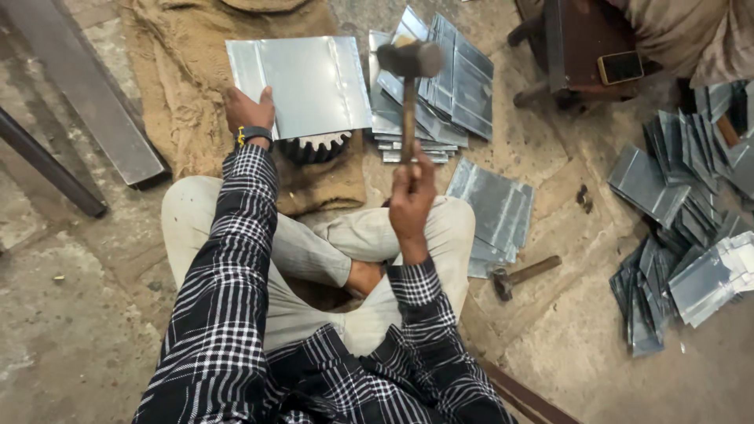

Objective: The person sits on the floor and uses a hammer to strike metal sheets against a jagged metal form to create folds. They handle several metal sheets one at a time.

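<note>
My left hand (249,112) presses flat on the near left corner of a shiny metal sheet (302,82), which rests on a dark toothed gear (316,146) set on burlap. My right hand (411,196) grips the wooden handle of a hammer (409,74), raised upright with its blurred dark head over the sheet's right edge. I sit cross-legged in light trousers and a black-and-white checked shirt.
A stack of folded metal sheets (444,86) lies right of the work sheet, with a few more (495,212) by my right knee. A second hammer (525,275) lies on the floor. Many sheets (691,212) pile at right. A metal bar (86,86) lies left; another person's stool (577,47) stands top right.
</note>
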